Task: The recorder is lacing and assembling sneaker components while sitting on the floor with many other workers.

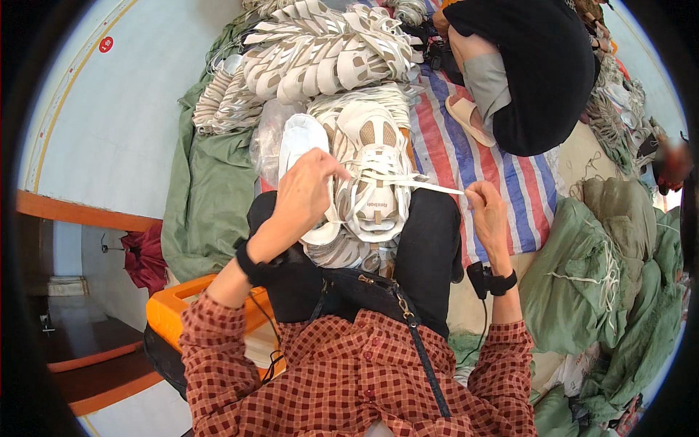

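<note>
1. Checked shirt point(364, 364), red-brown, sits nearest my camera; dark strap point(422, 357) crosses it from a black bag point(342, 291) at the waist.
2. Orange plastic piece point(166, 317) beside the left sleeve, partly hidden.
3. Black wristbands point(502, 284) on both wrists, cable hanging by the right one.
4. Right hand point(488, 211): fingers pinching the end of a white lace point(437, 188), which runs nearly straight from the shoe's lacing.
5. Left hand point(302, 191): fingers bent, tips right by the lacing; I can't tell if they grip any of it.
6. Cream-and-tan shoe point(370, 149) lies between the hands, above the dark trousers point(431, 240), toe pointing away from me.
7. White sole-shaped piece point(300, 135) left of the shoe, partly behind the left hand; clear plastic bag point(271, 138) just beside it.
8. Green cloth point(200, 200) further left; green sacks point(575, 280) off to the right.
9. Striped sheet point(510, 191), red, blue and white, beyond the right hand.
10. Stacked shoe uppers point(328, 62), cream and tan, past the shoe.
11. Co-worker in a black top point(539, 73), far right, crouched by the sheet; I see a pale slipper point(467, 120) on one foot.
</note>
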`<control>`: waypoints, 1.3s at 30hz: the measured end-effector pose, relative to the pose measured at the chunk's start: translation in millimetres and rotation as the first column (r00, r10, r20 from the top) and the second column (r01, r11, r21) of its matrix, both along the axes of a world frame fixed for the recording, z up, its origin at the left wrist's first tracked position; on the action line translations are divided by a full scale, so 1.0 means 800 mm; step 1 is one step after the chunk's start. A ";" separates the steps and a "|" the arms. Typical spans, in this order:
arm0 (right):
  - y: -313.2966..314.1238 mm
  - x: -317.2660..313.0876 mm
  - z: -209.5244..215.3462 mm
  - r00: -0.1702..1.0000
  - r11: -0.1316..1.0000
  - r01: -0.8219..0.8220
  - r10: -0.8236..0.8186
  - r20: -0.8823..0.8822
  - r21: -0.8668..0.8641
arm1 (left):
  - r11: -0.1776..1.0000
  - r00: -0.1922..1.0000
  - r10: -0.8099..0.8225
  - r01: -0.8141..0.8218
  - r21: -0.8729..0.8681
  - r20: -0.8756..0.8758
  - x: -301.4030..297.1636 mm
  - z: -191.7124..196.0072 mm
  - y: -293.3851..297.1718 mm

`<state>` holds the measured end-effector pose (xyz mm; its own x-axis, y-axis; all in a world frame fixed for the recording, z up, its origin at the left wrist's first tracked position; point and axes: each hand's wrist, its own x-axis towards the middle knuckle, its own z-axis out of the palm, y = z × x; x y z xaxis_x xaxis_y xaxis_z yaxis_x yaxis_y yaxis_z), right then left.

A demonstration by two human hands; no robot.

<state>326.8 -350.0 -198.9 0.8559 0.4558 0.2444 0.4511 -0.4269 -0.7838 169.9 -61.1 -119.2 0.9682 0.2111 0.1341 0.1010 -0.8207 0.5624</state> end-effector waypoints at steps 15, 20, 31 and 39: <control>0.045 -0.047 0.043 0.518 0.371 0.218 0.740 -0.429 0.903 | 0.823 0.983 -0.156 0.078 0.562 0.093 0.054 -0.015 -0.041; -0.014 -0.033 0.047 0.915 0.951 -0.175 0.253 -0.314 0.257 | 0.921 0.956 -0.073 0.174 0.349 -0.283 0.047 0.004 0.004; -0.096 -0.042 0.044 0.891 0.987 -0.057 0.119 -0.439 0.151 | 0.989 0.996 -0.092 0.089 0.117 0.015 0.040 -0.017 0.009; -0.112 -0.039 0.043 0.910 0.993 -0.020 0.066 -0.408 0.115 | 0.990 0.877 -0.129 0.138 -0.015 -0.463 0.062 0.018 0.016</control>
